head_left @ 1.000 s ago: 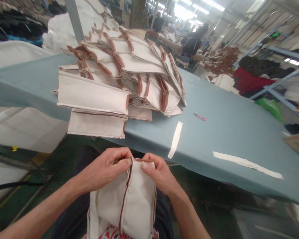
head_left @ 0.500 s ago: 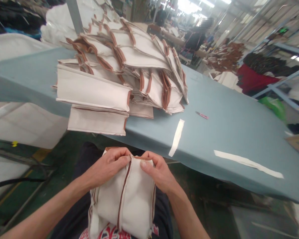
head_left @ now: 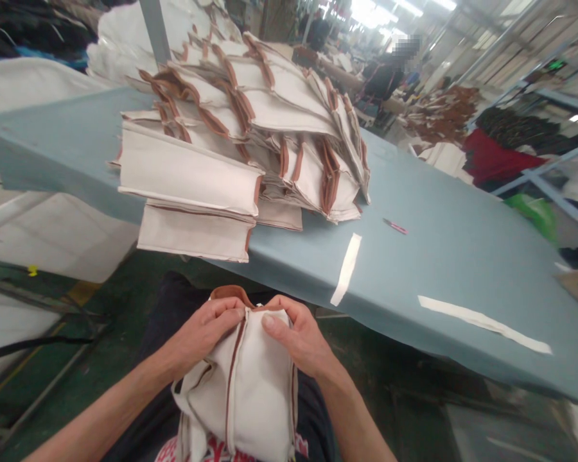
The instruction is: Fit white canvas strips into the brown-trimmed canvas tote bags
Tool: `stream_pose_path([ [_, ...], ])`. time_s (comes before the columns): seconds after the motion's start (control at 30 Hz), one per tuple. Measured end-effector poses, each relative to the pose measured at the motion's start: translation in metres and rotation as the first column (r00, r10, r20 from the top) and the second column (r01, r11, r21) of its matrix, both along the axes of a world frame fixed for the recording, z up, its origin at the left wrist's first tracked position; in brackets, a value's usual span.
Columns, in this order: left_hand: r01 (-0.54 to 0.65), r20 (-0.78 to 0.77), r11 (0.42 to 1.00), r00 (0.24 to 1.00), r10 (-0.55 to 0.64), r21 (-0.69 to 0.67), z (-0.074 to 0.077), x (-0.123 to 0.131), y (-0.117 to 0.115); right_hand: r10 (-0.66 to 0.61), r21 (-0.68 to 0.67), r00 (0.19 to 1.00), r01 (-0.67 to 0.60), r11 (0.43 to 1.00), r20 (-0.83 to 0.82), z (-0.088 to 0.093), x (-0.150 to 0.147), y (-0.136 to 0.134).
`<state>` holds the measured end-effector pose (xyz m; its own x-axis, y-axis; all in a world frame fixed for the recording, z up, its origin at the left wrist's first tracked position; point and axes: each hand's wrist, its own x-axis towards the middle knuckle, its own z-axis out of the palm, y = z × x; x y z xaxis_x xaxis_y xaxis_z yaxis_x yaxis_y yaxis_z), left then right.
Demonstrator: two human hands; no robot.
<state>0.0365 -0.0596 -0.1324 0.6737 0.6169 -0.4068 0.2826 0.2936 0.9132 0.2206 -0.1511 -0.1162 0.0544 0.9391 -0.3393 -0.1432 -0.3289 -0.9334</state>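
A cream fabric piece (head_left: 262, 385) with brown-edged seams, shaped like a bag, hangs over my lap. My left hand (head_left: 216, 327) pinches its top edge beside the dark middle seam. On the right part of the same edge, my right hand (head_left: 291, 327) grips with the thumb in front and the fingers behind. A brown strip (head_left: 231, 293) curves up behind my left hand. The inner side of the piece is hidden from me.
Similar cream pieces with brown trim lie in a large pile (head_left: 279, 109) on the blue-grey table (head_left: 443, 250). Pink-handled snips (head_left: 395, 226), a short white strip (head_left: 347, 269) and a longer white strip (head_left: 484, 324) lie right of it. A person (head_left: 388, 74) sits farther back.
Both hands have shifted slightly left along the top edge, still gripping the fabric. The brown strip behind my left hand now stands higher and more curved. The view has turned a little.
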Motion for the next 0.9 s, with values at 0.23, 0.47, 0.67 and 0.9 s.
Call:
stream_pose_path([
  [0.23,-0.009,0.012,0.999,1.0,0.01,-0.035,0.001,0.0,-0.001,-0.005,-0.001,1.0,0.005,1.0,0.008,0.001,0.0,-0.003],
  [0.47,-0.021,0.023,0.999,1.0,0.022,-0.027,0.003,-0.002,-0.004,-0.004,0.027,1.0,0.004,1.0,-0.001,0.004,0.0,-0.007],
  [0.67,-0.026,0.025,0.999,0.999,0.026,-0.023,0.012,-0.004,-0.008,0.013,0.043,1.0,-0.013,0.999,-0.011,0.009,0.0,-0.01],
  [0.9,-0.025,0.03,1.0,0.999,0.025,-0.001,0.018,-0.005,-0.012,0.019,0.055,1.0,-0.018,0.998,-0.012,0.012,0.002,-0.014],
])
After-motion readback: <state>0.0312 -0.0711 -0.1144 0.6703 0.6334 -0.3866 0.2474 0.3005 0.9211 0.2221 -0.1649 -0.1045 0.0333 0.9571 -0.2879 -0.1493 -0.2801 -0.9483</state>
